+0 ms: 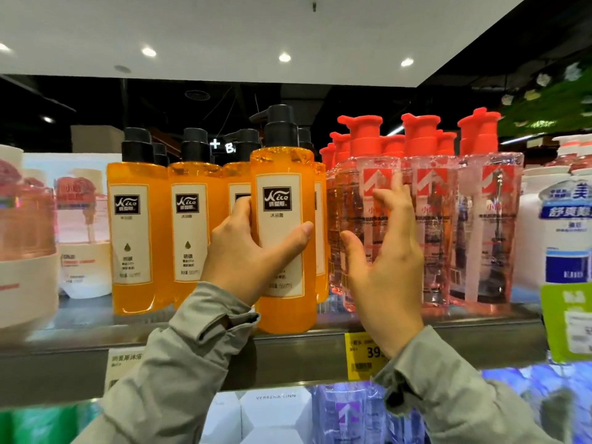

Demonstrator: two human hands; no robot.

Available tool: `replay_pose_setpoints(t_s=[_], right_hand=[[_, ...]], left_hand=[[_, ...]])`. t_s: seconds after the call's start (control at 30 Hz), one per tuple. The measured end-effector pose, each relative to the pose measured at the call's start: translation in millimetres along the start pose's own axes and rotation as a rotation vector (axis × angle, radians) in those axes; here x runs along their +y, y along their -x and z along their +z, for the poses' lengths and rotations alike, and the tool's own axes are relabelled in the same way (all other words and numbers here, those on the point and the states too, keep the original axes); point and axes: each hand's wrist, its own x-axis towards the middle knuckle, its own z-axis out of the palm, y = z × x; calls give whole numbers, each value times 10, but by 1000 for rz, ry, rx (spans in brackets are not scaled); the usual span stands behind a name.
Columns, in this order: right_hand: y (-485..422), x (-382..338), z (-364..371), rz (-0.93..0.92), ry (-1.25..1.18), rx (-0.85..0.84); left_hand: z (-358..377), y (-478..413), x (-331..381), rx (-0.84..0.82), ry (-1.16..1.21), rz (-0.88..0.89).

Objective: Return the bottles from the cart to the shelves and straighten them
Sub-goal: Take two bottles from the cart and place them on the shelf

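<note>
An orange bottle (283, 200) with a black pump and a white label stands at the front edge of the top shelf (288, 344). My left hand (246, 254) is wrapped around its lower left side, thumb across the label. More orange bottles (137, 232) stand in a row to its left and behind it. My right hand (387, 261) is spread open, its fingers against the front of a clear pink bottle (355, 200) with a red pump. Other pink bottles (483, 225) stand to the right of it.
White and pink tubs (83, 238) fill the shelf's left end, and white and blue bottles (557, 238) its right end. A yellow price tag (362, 354) hangs on the shelf rail. The lower shelf holds white boxes (275, 411) and clear purple bottles (349, 415).
</note>
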Motion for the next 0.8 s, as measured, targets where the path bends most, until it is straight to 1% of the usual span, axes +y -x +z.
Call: replay_pose_setpoints(t_s=[0.33, 0.6, 0.73, 0.8], right_hand=[[-9, -15, -26, 14, -38, -6], [102, -103, -278, 32, -39, -130], [74, -145, -415, 59, -71, -211], [51, -166, -477, 64, -91, -245]], left_hand=[[21, -23, -19, 20, 2, 11], [22, -17, 3, 27, -13, 17], [43, -13, 53, 19, -34, 41], [49, -14, 104, 47, -50, 67]])
